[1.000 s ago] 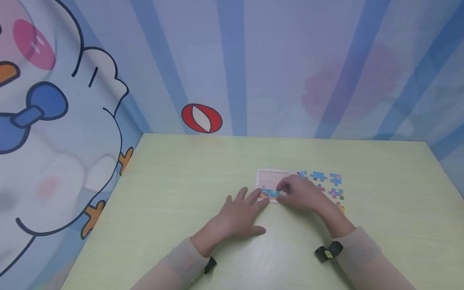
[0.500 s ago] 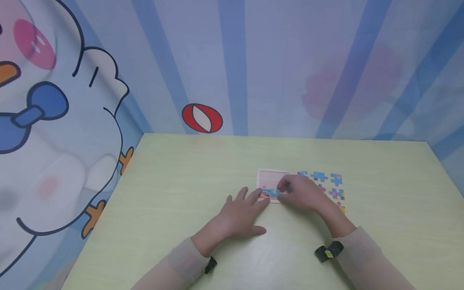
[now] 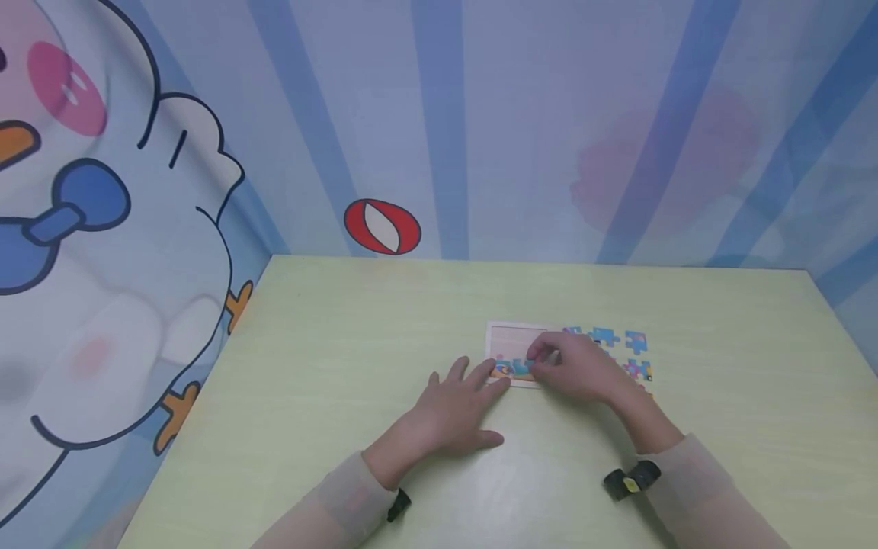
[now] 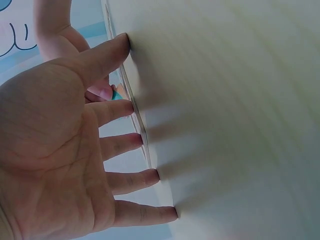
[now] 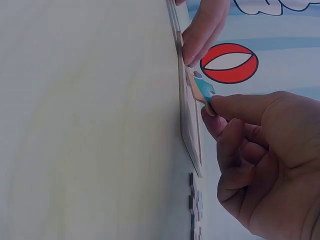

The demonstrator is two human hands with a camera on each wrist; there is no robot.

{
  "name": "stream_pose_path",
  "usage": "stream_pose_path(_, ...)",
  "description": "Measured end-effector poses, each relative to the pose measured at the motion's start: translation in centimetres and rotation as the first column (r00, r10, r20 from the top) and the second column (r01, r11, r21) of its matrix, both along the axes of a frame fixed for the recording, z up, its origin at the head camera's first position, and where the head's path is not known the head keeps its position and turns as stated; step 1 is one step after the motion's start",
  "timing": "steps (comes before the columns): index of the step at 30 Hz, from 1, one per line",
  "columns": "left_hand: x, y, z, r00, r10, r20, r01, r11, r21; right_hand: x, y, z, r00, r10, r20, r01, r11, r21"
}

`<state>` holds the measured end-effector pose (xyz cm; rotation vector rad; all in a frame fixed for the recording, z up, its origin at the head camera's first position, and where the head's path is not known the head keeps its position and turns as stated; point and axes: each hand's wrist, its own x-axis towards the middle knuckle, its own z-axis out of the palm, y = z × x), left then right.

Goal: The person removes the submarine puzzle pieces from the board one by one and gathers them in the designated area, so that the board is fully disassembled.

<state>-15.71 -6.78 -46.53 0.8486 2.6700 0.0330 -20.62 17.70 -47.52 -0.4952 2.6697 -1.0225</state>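
Note:
A shallow puzzle tray [image 3: 509,341] with a white border lies on the table. Teal and orange jigsaw pieces [image 3: 504,368] sit along its near side, at the lower left. My left hand [image 3: 449,410] is spread, its straight fingertips on the tray's near left corner and the table beside it. Thumb and forefinger of my right hand [image 3: 576,366] pinch a jigsaw piece [image 5: 206,90] over the tray's near side. In the right wrist view that piece stands slightly tilted against the tray, its outer end covered by the fingertips. The other right fingers are curled in.
To the right of the tray, several loose jigsaw pieces [image 3: 636,341] lie spread in rows, partly hidden by my right hand and forearm. The pale table [image 3: 357,320] meets a printed backdrop [image 3: 521,152] at its far edge.
My right hand has shifted slightly to the right, and more of the teal and orange piece shows at its fingertips. The left hand stays in place.

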Motion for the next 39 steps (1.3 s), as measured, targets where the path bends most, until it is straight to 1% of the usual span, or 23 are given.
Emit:
stream_pose_path(4, 0.0, 0.0, -0.2, 1.0, 0.006, 0.001, -0.006, 1.0, 0.005, 0.3, 0.7, 0.5, 1.0, -0.019, 0.014, 0.019, 1.0, 0.017)
stream_pose_path(9, 0.0, 0.1, -0.2, 1.0, 0.009, -0.002, -0.009, 1.0, 0.004, 0.8, 2.0, 0.9, 0.999, -0.035, 0.0, 0.035, 0.999, 0.005)
stream_pose_path(15, 0.0, 0.0, -0.1, 1.0, 0.014, 0.005, -0.014, 1.0, 0.011, 1.6, 4.2, 0.9, 0.998, -0.055, 0.014, 0.056, 0.998, -0.015)
stream_pose_path(21, 0.1, 0.0, 0.0, 1.0, 0.012, 0.005, -0.012, 1.0, 0.018, 2.5, 6.5, 1.0, 0.998, -0.07, 0.001, 0.07, 0.997, 0.017)
stream_pose_path(27, 0.1, 0.0, 0.1, 1.0, 0.013, 0.01, -0.013, 1.0, 0.026, 3.2, 8.3, 0.9, 0.994, -0.096, 0.057, 0.095, 0.995, 0.015)
stream_pose_path(35, 0.1, 0.0, 0.1, 1.0, 0.008, 0.007, -0.009, 1.0, 0.016, 3.6, 9.6, 0.6, 0.989, -0.086, 0.121, 0.089, 0.996, -0.019)
stream_pose_path(39, 0.1, 0.0, 0.1, 1.0, 0.01, 0.008, -0.01, 1.0, 0.012, 3.7, 9.8, 0.6, 0.989, -0.074, 0.129, 0.077, 0.997, -0.017)
